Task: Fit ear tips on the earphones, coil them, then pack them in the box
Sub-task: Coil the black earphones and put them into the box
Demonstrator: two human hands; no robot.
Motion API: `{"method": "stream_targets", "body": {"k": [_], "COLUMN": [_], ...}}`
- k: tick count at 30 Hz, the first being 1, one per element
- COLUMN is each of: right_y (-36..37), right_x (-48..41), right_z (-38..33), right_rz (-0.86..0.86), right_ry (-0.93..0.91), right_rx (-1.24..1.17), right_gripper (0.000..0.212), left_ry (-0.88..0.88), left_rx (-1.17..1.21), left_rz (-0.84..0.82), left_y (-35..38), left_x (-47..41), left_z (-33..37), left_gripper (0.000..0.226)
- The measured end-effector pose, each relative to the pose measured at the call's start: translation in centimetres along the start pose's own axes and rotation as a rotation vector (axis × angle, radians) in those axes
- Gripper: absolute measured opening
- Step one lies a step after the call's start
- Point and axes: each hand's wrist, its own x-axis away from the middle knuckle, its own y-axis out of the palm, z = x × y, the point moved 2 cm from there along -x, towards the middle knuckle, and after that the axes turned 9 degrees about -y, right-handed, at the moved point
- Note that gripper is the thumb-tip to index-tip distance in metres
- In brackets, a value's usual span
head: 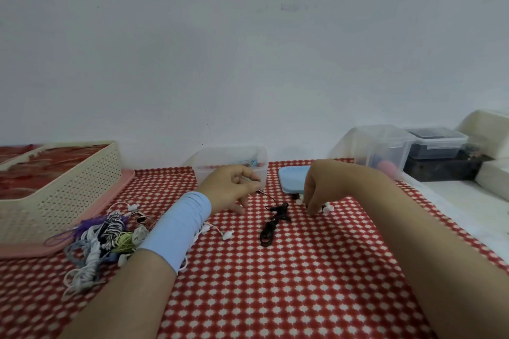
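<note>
My left hand (234, 187) pinches one end of a black earphone cable (275, 217), whose loose coil lies on the red checked cloth between my hands. My right hand (319, 190) reaches down with curled fingers onto a small heap of white ear tips (326, 208); the fingertips hide what they hold. A clear plastic box (228, 162) stands just behind my left hand, with a bit of blue cable inside. Its blue lid (293, 181) lies flat to the right of it.
A tangled pile of white, purple, grey and green earphones (104, 239) lies at the left, under my left forearm. A cream perforated basket (55, 190) sits on a pink tray at far left. Clear and dark containers (413, 151) stand at back right.
</note>
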Motion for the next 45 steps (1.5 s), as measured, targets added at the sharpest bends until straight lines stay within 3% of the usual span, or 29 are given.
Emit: {"method": "stream_targets", "body": {"k": [7,10,13,16,19,21,26,28,31,34,37,40,45], "right_y": [0.3,0.0,-0.7,-0.9,-0.6,-0.5,-0.2,-0.2,-0.3,-0.3,-0.4,-0.4,-0.8], "right_x": [-0.4,0.0,0.7,1.0,0.8,0.6,0.6,0.5,0.5,0.5,0.6,0.8,0.9], "right_z": [0.1,-0.3,-1.2,-1.9,-2.0,-1.8,-1.5,-1.5,-1.5,-1.6,-1.6,-1.8,-2.2], "right_rz": [0.013,0.047,0.071,0.102,0.122,0.101,0.088,0.104,0.123,0.146,0.155,0.179,0.284], "right_ry": [-0.009,-0.048,-0.117,-0.169,-0.174,-0.163,-0.148,-0.139,-0.127,-0.126,-0.127,-0.132,-0.159], "right_rx": [0.036,-0.003,-0.121,-0.205,-0.219,-0.225,-0.254,-0.285,-0.288,-0.320,-0.349,-0.403,-0.694], "right_gripper": [0.012,0.006,0.012,0.011,0.015,0.014,0.015,0.014,0.014,0.018,0.015,0.010,0.006], "left_ry": [-0.031,-0.060,0.025,0.190,0.146,0.101,0.048,0.026,-0.010,0.066,0.108,0.107,0.044], "left_rx": [-0.577,-0.720,-0.785,-0.634,-0.625,-0.664,-0.561,-0.570,-0.619,-0.703,-0.678,-0.527,0.002], "left_rz": [0.098,0.085,0.214,0.233,0.031,-0.019,-0.032,-0.014,0.056,0.068,0.011,0.033,0.060], "left_y": [-1.2,-1.4,-0.8,1.2,3.8,4.1,2.9,3.2,3.8,4.2,4.0,3.8,2.6], "left_x": [-0.4,-0.3,0.3,1.1,1.3,0.9,0.7,0.5,0.1,0.2,0.2,0.1,-0.4], "left_z": [-0.9,0.0,2.1,3.7,3.1,2.3,2.0,1.9,1.7,1.7,1.5,1.1,0.9], "left_gripper": [0.013,0.022,0.024,0.021,0.025,0.025,0.030,0.021,0.040,0.024,0.022,0.021,0.021]}}
